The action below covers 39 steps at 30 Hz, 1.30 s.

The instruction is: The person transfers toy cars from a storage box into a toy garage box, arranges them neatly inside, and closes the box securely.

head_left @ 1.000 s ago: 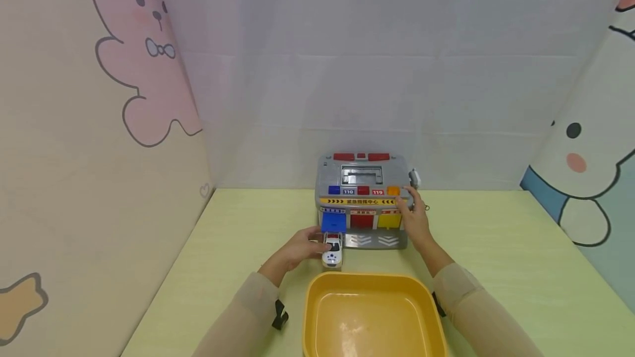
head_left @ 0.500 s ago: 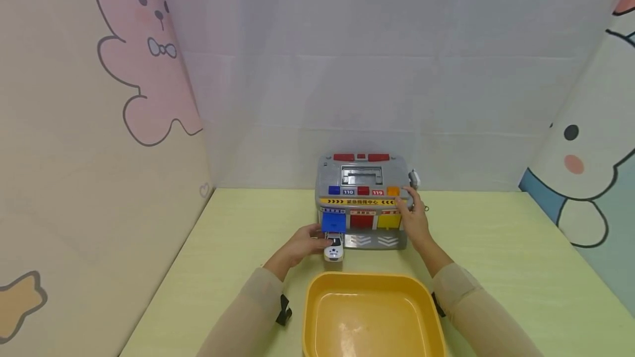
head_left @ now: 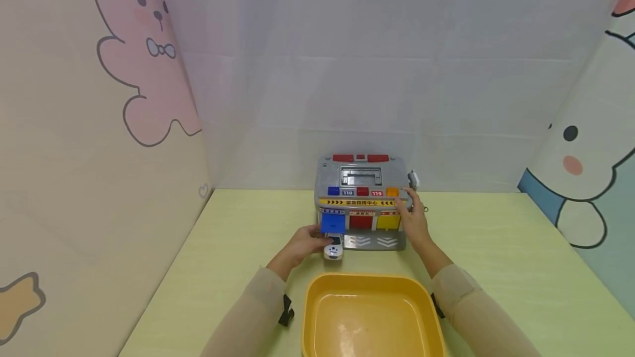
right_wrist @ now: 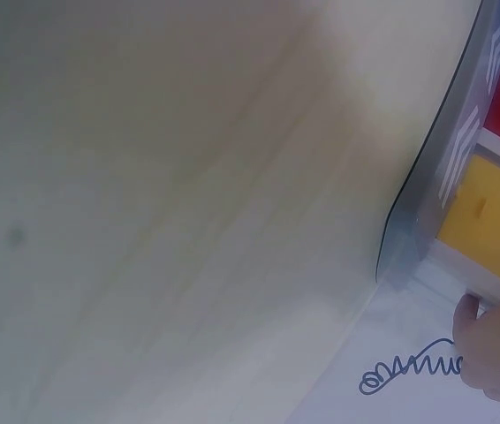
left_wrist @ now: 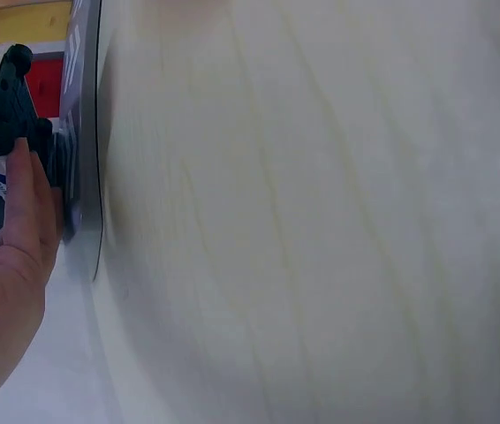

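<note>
A white toy police car (head_left: 334,250) points tail-first into the doorway under the raised blue door (head_left: 333,223) of a grey toy garage (head_left: 324,172). My left hand (head_left: 301,245) pinches the car from its left side, thumb over the top. In the left wrist view the car (left_wrist: 10,99) is tilted, showing its dark underside, with fingers (left_wrist: 22,190) beneath it. At the garage's right front corner, my right hand (head_left: 415,225) grips the casing. The red door (head_left: 360,221) and yellow door (head_left: 388,221) are down. Much of the car's rear is hidden by the blue door.
A yellow tray (head_left: 367,277) stands in front of the garage, between my forearms. A coiled cord (right_wrist: 409,364) hangs by the garage's right side, and a white piece (head_left: 414,179) sticks out there. A white curtain wall (head_left: 268,103) rises behind.
My left hand has moved slightly forward and right, pushing the car deeper under the blue door. My right hand stays on the garage corner.
</note>
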### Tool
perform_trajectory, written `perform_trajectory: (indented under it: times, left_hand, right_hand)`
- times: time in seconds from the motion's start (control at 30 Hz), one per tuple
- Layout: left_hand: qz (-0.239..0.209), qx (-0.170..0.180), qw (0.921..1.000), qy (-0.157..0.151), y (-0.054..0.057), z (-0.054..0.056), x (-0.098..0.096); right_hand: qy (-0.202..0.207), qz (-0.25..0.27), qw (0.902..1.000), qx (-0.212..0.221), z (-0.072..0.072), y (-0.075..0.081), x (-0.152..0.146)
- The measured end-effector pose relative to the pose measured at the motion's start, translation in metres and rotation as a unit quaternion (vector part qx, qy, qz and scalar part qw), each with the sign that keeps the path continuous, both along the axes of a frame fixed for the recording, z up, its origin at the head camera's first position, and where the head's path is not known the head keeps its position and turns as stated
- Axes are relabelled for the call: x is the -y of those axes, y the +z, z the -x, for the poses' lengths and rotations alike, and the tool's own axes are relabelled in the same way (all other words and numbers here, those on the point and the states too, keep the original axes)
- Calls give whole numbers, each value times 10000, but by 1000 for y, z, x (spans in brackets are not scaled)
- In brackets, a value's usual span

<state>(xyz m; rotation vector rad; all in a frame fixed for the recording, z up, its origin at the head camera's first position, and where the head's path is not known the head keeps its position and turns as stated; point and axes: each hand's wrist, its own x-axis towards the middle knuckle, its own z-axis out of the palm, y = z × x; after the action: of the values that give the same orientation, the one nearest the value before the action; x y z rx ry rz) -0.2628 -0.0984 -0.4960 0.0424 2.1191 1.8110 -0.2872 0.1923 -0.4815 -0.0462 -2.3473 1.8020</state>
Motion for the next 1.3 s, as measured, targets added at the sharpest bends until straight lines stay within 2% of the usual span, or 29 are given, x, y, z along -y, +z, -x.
perform_trajectory:
  times: [0.47,0.63,0.8,0.9,1.3]
  left_hand:
    - [96,-12,9991,405,-7,8,-1]
    - [-10,-157,9972,730,-8,7,-4]
    - [-41,-79,9938,1108,-8,5,-10]
    - [77,-47,9924,1230,-10,5,-12]
    - [-79,-5,9913,1311,-8,6,-15]
  right_hand:
    - [7,-36,10000,-55,0,-1,0]
    - [13,-40,10000,-51,-1,1,1]
    - [16,-24,10000,-43,-1,0,1]
    - [22,-8,10000,-37,0,0,1]
    - [135,83,9997,181,2,3,-2]
